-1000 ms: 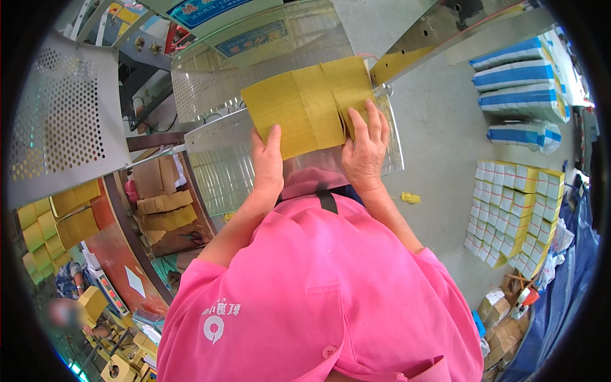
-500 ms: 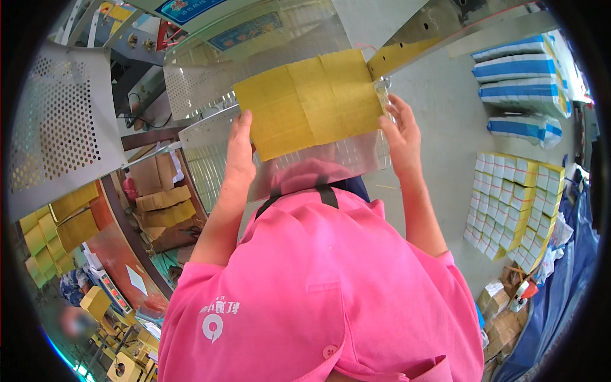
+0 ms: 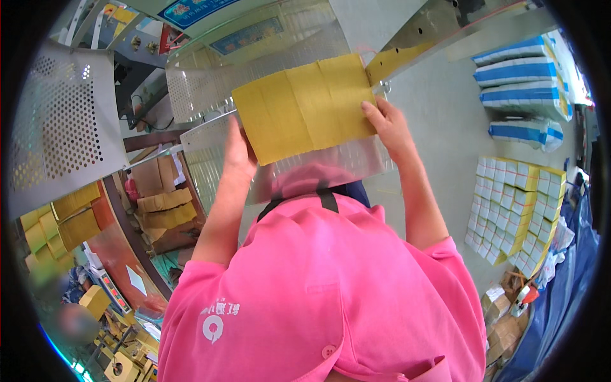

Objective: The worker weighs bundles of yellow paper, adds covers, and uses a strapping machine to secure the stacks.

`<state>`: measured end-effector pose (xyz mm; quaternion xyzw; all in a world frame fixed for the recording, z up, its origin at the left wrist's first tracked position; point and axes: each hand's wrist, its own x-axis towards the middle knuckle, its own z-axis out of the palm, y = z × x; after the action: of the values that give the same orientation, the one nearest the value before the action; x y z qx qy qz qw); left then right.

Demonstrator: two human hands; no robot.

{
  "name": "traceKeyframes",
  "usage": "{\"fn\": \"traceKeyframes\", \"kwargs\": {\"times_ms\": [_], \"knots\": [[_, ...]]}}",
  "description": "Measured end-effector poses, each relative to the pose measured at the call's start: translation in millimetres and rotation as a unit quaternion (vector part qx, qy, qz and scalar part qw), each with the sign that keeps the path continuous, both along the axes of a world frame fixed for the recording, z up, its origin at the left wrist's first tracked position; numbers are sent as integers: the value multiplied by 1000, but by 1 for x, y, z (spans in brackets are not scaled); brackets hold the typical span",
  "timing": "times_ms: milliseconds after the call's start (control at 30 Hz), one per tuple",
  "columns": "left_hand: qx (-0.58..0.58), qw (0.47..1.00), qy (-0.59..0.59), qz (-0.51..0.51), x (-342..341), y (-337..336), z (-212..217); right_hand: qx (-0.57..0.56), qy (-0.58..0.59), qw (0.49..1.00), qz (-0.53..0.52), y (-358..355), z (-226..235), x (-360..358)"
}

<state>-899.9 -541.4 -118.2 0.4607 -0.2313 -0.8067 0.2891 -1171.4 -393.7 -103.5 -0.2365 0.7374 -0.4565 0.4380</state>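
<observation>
**Yellow sheet stack held at both side edges over the metal tray**

Perforated metal guard [image 3: 63, 127], big, upper left, well clear of the hands. Below it the perforated steel tray [image 3: 210, 159], which the stack sits over; a polished chute [image 3: 439, 32] slopes in from upper right, a yellow strip on it just beside the stack's top right corner.

Stack of yellow paper sheets [image 3: 305, 105]: flat, faint vertical creases, edges squared. Looks light and floppy; judging by the thin profile it would sag or fan out if lifted by one corner, so opposite edges with even pressure is the sane grip. Paper faces probably slide on each other, so squeeze inward, don't just carry.

Right hand [image 3: 389, 124] on the right edge, fingers curled over the lower corner, pinching the stack. Left hand [image 3: 238, 149] at the lower left edge, mostly hidden behind the sheets; fingers look pressed to the edge, can't tell the exact grip.

Rows of small yellow-and-white boxes [image 3: 515, 213] on the floor to the right, blue-and-white bundles [image 3: 519, 70] above them, well apart from the work
</observation>
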Motion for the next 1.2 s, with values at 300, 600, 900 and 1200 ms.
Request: {"fn": "traceKeyframes", "kwargs": {"times_ms": [300, 600, 900, 1200], "knots": [[-78, 997, -1, -2, 2, 15, 9, -97, 14, 992, 79, 5, 19, 24], [-378, 911, -139, -93, 59, 46, -43, -112, -46, 991, 53, 32, -27, 35], [-211, 977, 33, -10, 62, 55, -41, -157, 11, 985, 74, 21, -35, 34], [-151, 984, -4, 93, 29, 68, -33, -186, 16, 980, 67, 16, -30, 38]]}}
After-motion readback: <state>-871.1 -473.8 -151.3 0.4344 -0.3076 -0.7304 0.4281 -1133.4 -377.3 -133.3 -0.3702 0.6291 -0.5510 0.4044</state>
